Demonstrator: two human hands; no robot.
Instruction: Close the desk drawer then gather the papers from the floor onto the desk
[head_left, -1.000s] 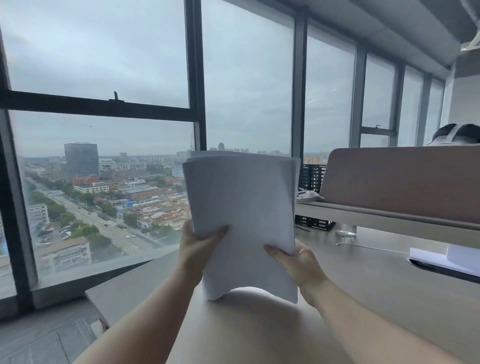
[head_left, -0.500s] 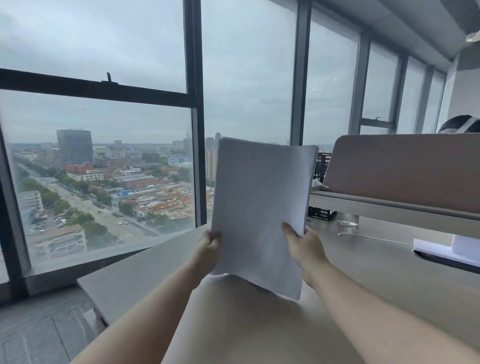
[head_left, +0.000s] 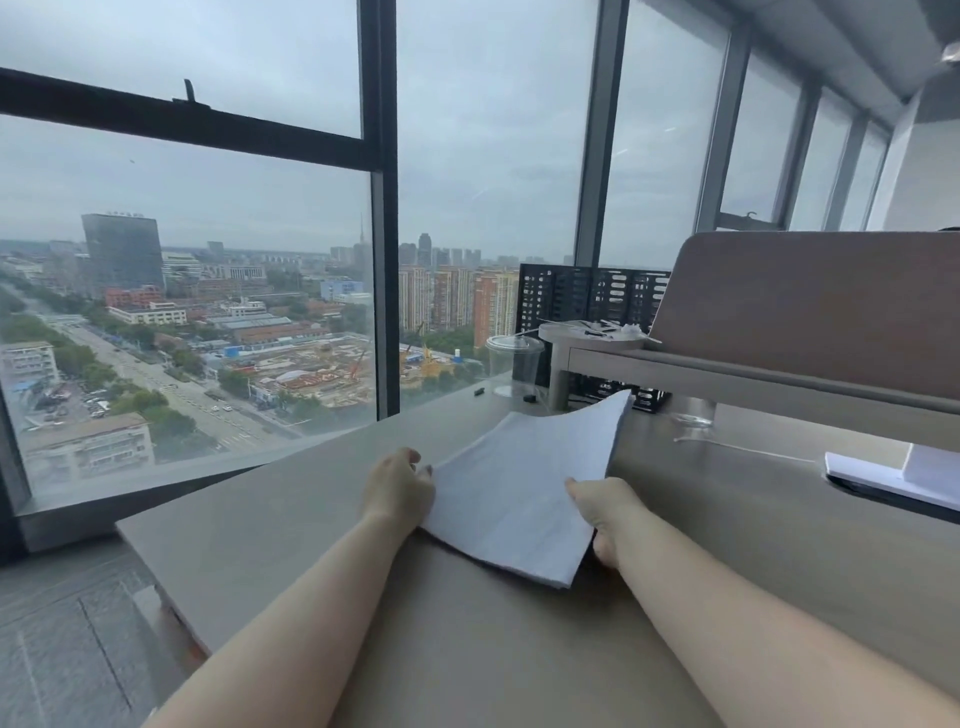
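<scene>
papers (head_left: 524, 488) on desk (head_left: 291, 519)

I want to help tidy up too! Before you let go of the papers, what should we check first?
1. Papers over the desk, not the edge: ok.
2. Near corner of the stack touching the desktop: ok. Far end lying flat: not ok, it is raised.
3. Left hand and right hand both holding the stack: ok.
4. Plastic cup clear of the landing spot: ok.
5. White cable clear of the papers: ok.
6. Drawer shut, floor free of papers: cannot tell, out of view.
</scene>
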